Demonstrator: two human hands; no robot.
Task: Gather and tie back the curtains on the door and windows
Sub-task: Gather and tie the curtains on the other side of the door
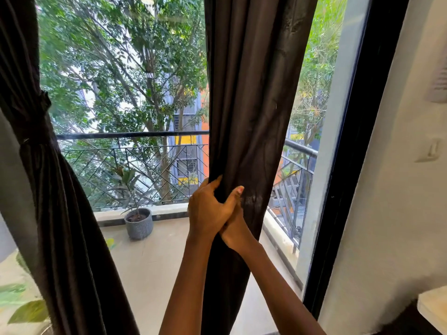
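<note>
Plainly, the dark brown fabric curtain [254,105] hangs upright at the middle of the glass door [338,153], its long axis running straight through both grips. Left hand [208,211] curls round its bunched left edge, thumb across the front. Right hand [235,232] lies just below, touching it, with its fingers hidden, so I cannot tell its hold.

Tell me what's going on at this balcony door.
A person is bunching the middle curtain in front of the glass. The left grip is wrapped round the gathered fabric, thumb in front. The right grip sits just under it against the same curtain, its fingers hidden. No tie shows on this curtain yet. The left curtain is already cinched with a tieback.
</note>
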